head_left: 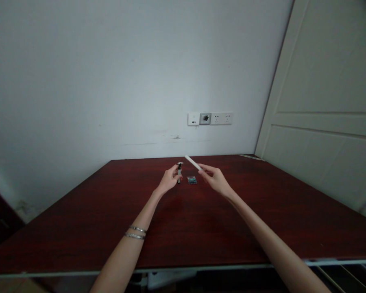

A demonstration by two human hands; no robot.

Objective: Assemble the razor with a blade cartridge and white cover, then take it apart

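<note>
My left hand point(168, 180) is closed around a small grey syringe-like tube point(179, 173) with a dark cap, held upright just above the dark red table point(183, 219). My right hand point(214, 179) pinches a thin white flat stick point(193, 162) that points up and to the left. Between the two hands a small flat square chip-like piece point(192, 180) lies on the table. Two bracelets circle my left wrist.
A pale wall rises behind the table, with a row of white sockets point(210, 118) above its far edge. A white panelled door point(323, 110) stands at the right. The table's near edge has a light rim.
</note>
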